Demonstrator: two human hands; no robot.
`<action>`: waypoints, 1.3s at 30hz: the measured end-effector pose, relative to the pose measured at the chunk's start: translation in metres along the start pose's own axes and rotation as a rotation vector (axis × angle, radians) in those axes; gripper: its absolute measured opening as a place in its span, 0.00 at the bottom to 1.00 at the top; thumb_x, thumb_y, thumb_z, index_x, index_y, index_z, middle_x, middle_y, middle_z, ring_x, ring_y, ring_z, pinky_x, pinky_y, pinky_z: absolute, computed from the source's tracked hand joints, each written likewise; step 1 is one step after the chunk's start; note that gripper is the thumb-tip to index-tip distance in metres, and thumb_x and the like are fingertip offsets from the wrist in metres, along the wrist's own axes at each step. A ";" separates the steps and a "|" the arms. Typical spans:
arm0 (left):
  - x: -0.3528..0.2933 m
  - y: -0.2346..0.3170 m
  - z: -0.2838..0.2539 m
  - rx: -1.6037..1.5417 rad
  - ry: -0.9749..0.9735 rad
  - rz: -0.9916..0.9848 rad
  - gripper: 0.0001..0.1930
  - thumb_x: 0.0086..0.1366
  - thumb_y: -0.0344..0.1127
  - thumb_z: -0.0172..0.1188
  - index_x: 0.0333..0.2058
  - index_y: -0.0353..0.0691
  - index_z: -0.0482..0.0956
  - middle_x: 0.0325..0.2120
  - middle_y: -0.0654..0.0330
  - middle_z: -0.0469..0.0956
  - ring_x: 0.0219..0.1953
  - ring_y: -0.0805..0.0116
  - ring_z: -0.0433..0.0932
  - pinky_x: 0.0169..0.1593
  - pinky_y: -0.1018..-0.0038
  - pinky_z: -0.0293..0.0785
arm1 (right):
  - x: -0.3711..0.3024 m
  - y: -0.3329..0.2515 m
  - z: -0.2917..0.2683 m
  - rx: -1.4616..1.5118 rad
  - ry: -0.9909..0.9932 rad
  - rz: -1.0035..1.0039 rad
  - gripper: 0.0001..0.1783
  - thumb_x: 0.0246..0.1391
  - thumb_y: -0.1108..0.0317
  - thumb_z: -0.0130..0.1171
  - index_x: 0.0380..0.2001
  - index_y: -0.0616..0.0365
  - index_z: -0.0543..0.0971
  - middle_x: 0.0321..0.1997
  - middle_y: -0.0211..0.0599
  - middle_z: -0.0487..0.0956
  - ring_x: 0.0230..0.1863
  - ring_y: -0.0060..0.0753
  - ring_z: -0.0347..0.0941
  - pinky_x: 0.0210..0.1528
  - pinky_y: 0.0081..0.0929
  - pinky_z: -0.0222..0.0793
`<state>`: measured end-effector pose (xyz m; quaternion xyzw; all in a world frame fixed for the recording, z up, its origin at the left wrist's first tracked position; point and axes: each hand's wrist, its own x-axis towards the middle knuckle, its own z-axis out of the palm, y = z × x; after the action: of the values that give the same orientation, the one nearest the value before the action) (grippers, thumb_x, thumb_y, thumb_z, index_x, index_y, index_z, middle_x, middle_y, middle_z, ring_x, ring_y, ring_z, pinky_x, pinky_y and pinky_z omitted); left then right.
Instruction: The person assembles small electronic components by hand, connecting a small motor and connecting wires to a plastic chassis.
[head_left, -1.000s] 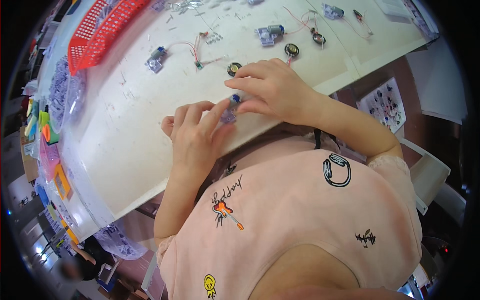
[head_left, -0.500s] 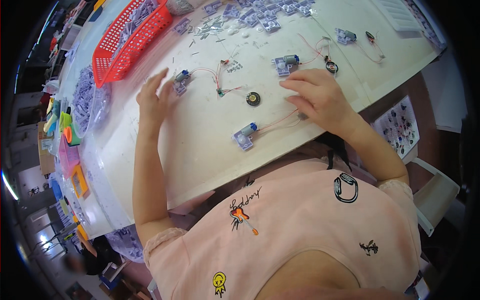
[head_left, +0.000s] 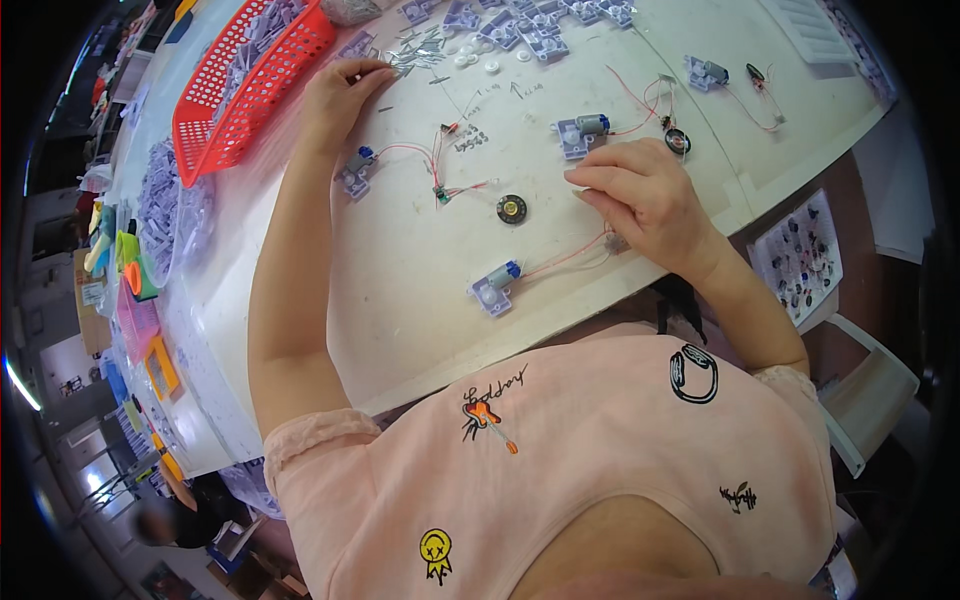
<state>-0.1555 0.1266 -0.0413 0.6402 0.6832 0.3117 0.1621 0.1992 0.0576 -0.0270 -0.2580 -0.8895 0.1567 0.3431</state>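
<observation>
My left hand (head_left: 343, 97) reaches to the near edge of a loose pile of thin silver metal pins (head_left: 420, 50), its thumb and fingertips pinched together. Whatever lies between those fingertips is too small to make out. My right hand (head_left: 650, 200) hovers over the table's right part, fingers curled and thumb close to the index tip; nothing in it can be named. Just beyond it lies a lilac plastic housing with a small motor (head_left: 580, 135), wired to a round black speaker (head_left: 677, 141). Nearer me is another motor housing (head_left: 494, 289), its red wires running under my right hand.
A third motor housing (head_left: 356, 173) connects by wires to a small green board (head_left: 441, 194), with a loose round speaker (head_left: 511, 208) beside it. A red basket (head_left: 215, 125) of lilac parts stands at left. Several lilac housings (head_left: 540, 35) and white discs (head_left: 491, 67) lie at the back.
My left hand has moved away from the left motor housing, up to the metal pins, and its fingers have closed. My right hand stays nearly in place, its fingertips now closer together.
</observation>
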 end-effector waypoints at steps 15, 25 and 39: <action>-0.013 0.001 -0.023 0.071 -0.077 0.070 0.13 0.53 0.39 0.65 0.35 0.37 0.79 0.24 0.66 0.76 0.27 0.78 0.71 0.32 0.80 0.66 | 0.002 0.007 0.004 0.092 0.067 0.012 0.10 0.41 0.76 0.63 0.31 0.55 0.81 0.33 0.31 0.78 0.36 0.33 0.73 0.38 0.27 0.67; -0.113 0.019 -0.050 0.105 -0.181 0.028 0.24 0.46 0.30 0.68 0.44 0.38 0.76 0.38 0.61 0.75 0.40 0.69 0.71 0.46 0.74 0.65 | 0.004 0.005 0.004 0.014 0.123 0.037 0.11 0.40 0.78 0.63 0.31 0.56 0.81 0.34 0.32 0.78 0.36 0.34 0.73 0.37 0.26 0.67; -0.121 -0.114 -0.128 0.361 0.135 -0.153 0.23 0.52 0.41 0.66 0.48 0.42 0.76 0.38 0.55 0.76 0.36 0.65 0.73 0.42 0.73 0.69 | -0.008 -0.007 -0.010 -0.037 0.078 0.086 0.12 0.42 0.80 0.61 0.33 0.57 0.81 0.35 0.34 0.79 0.37 0.34 0.73 0.41 0.26 0.67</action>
<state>-0.3077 -0.0176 -0.0391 0.5826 0.7839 0.2134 0.0218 0.2090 0.0482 -0.0210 -0.3084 -0.8663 0.1446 0.3654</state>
